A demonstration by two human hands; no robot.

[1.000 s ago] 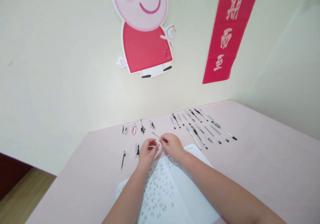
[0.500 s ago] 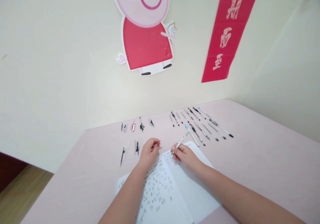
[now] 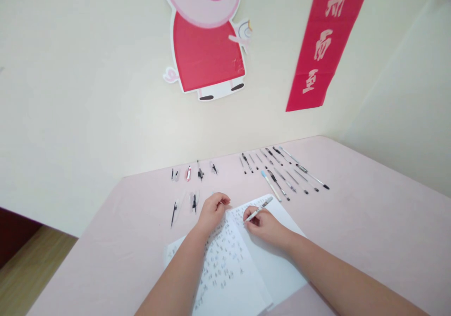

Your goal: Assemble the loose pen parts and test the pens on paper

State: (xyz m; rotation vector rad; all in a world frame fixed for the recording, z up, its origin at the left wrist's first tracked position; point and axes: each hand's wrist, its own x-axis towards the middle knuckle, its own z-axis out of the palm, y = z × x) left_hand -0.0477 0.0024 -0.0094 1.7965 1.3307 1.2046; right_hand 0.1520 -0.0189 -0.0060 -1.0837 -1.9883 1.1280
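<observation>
A white pen (image 3: 261,207) is pinched in my right hand (image 3: 265,226), tilted with its upper end to the right and its tip at the paper. Below it lies a notebook (image 3: 282,269), spread at two pages. Rows of handwriting cover much of its left page, and a few lines run along the top of the right page. My left hand (image 3: 213,214) rests at the top of the left page, its fingers loosely bent, thumb apart, with nothing seen in them. My forearms hide parts of both pages.
Several pens and refills (image 3: 278,184) lie in two rows beyond my right hand on the pink table (image 3: 116,240). Taken-apart pen pieces (image 3: 193,202) and a red-and-white item (image 3: 189,173) lie at the left. The wall (image 3: 105,95) rises behind the table.
My right hand has moved slightly down the right page, and the pen now leans over more to the right. More writing shows at that page's top. The view has shifted slightly.
</observation>
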